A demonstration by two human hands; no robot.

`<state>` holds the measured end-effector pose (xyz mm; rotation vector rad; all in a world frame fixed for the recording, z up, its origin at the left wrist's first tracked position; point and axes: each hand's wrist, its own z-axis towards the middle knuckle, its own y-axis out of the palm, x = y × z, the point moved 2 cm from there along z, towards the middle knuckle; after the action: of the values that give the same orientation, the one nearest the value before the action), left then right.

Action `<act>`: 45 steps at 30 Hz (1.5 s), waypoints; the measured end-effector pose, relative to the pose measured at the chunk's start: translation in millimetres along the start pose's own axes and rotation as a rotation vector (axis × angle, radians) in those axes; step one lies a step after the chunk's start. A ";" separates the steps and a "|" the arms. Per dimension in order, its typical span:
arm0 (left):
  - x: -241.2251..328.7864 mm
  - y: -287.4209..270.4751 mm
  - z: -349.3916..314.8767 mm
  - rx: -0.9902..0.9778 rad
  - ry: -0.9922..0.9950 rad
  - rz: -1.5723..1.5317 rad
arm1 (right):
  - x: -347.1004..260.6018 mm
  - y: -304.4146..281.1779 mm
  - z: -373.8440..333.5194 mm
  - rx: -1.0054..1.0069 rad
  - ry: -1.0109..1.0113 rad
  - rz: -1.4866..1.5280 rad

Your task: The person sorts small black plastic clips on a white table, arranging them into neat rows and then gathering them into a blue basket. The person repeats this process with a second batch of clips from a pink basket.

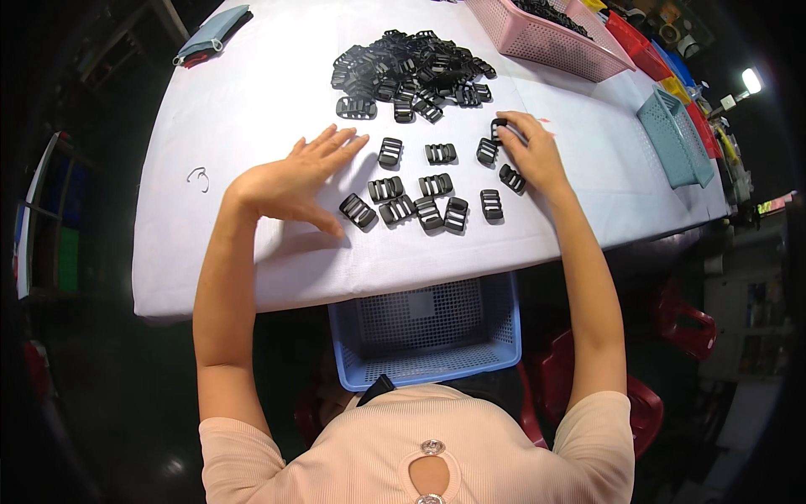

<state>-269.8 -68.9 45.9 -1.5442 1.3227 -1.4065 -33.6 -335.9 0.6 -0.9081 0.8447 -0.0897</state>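
Note:
Black plastic strap buckles (pixel 436 185), each with several slots, lie loosely spread between my hands on a white-covered table (pixel 277 76). My left hand (pixel 294 181) is open over the cloth to their left, fingers spread and thumb pointing toward the nearest ones, with nothing in it. At the right side of the group, my right hand (pixel 533 151) has thumb and index finger closed around the edges of one buckle (pixel 497 128). Another buckle (pixel 487 151) sits just below that one, and one more (pixel 511 178) is beside my right wrist. Farther back rises a heap of such buckles (pixel 411 71).
A blue crate (pixel 344 336) stands below the table's front edge, before my body. A pink basket (pixel 554 42) with black pieces is at the far right, a teal basket (pixel 676 139) at the right edge. Folded blue cloth (pixel 214 34) lies far left.

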 end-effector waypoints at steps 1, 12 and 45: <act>4.6 8.7 8.7 -0.036 0.002 0.013 | -6.4 8.1 -6.1 -0.005 -0.044 0.003; 71.6 59.6 11.8 0.108 0.292 -0.189 | -82.2 27.7 -74.3 -0.440 -0.291 0.193; 47.3 20.3 21.4 0.507 0.130 -0.239 | -100.7 31.1 -51.1 -0.039 -0.447 -0.110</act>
<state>-258.3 -122.7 36.9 -1.3070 0.7757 -1.8451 -145.5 -309.0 22.6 -0.9639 0.3826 0.0348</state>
